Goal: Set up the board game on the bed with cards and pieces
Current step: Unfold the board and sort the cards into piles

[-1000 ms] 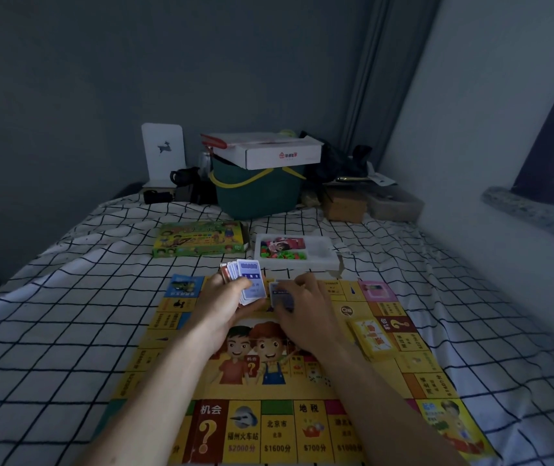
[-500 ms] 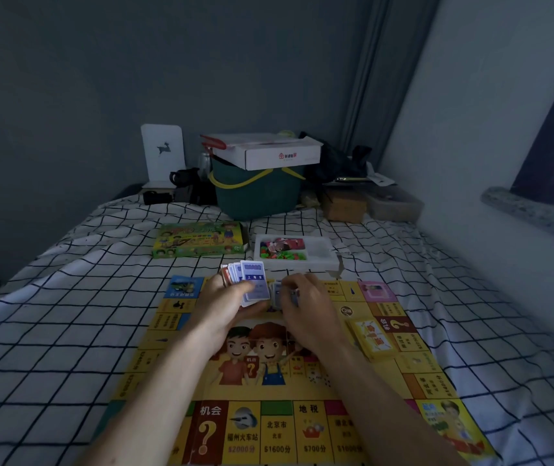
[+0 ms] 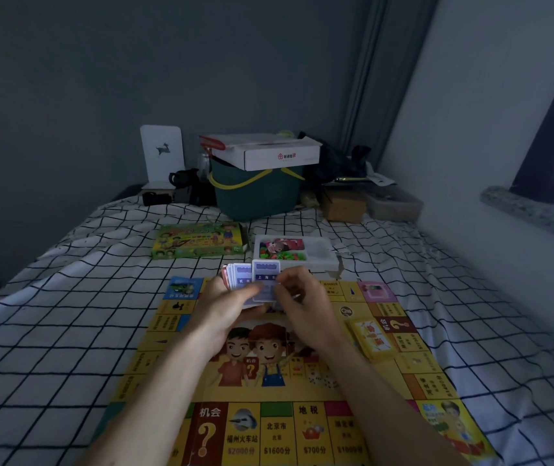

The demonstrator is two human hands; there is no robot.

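A: Position of the board?

B: Yellow printed cardboard game board (image 3: 270, 381) lies flat on the white bedsheet with a black grid pattern (image 3: 50, 324), unfolded, two cartoon children at its centre, property squares along the near edge.

A: Hands?

B: Both raised over the board's far half. Left hand (image 3: 225, 307) curled round a fanned stack of blue-and-white property cards (image 3: 252, 280), thumb lying across the fronts. Right hand (image 3: 302, 304) just beside it, fingertips pinching the frontmost card of that fan. Image blurred there; cannot tell whether that card is clear of the rest.

A: Other cards?

B: A small yellow deck of cards (image 3: 371, 338) sits on the board's right side, next to a dark red question-mark square, well apart from both hands.

A: Beyond the board?

B: Green and yellow flat cardboard game box (image 3: 198, 243) on the sheet, far left. Beside it, to the right, a white plastic tray (image 3: 319, 255) holding small green and red pieces and a picture card. Tray nearly touches the board's far edge.

A: Head of the bed?

B: Dark green plastic bucket with a yellow handle (image 3: 255, 196), a white cardboard carton (image 3: 269, 153) resting on top.
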